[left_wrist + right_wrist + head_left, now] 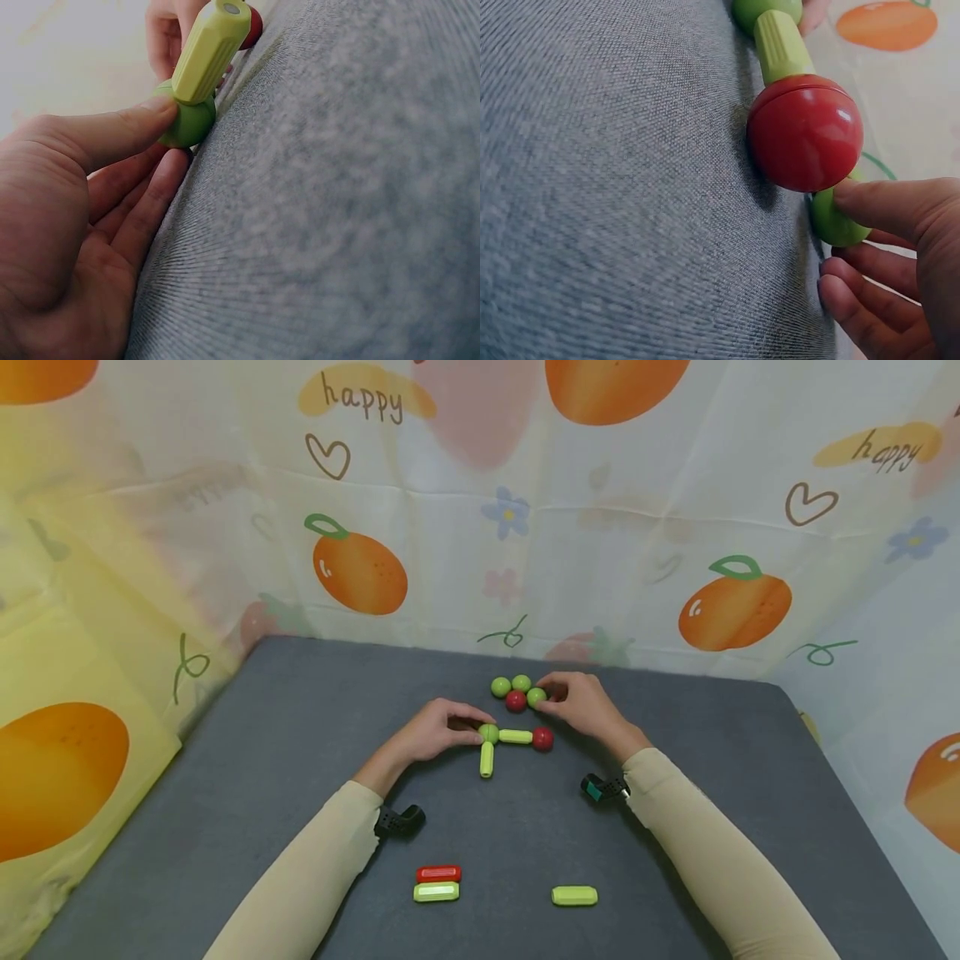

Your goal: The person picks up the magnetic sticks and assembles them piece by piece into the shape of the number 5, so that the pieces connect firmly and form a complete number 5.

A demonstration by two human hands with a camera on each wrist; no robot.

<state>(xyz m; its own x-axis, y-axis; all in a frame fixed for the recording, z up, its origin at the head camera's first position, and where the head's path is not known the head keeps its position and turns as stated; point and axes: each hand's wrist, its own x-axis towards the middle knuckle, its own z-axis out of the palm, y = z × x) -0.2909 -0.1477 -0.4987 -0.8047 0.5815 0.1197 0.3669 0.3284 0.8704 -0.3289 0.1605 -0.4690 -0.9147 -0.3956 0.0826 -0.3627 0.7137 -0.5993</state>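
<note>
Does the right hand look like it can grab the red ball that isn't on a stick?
Probably not straight away: the right hand is pinching a green ball, which sits between it and the loose red ball. If it let go, it could likely reach over.

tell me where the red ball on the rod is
In the head view, the red ball sits right of centre, on the right end of a yellow-green rod, below and left of the right hand.
</note>
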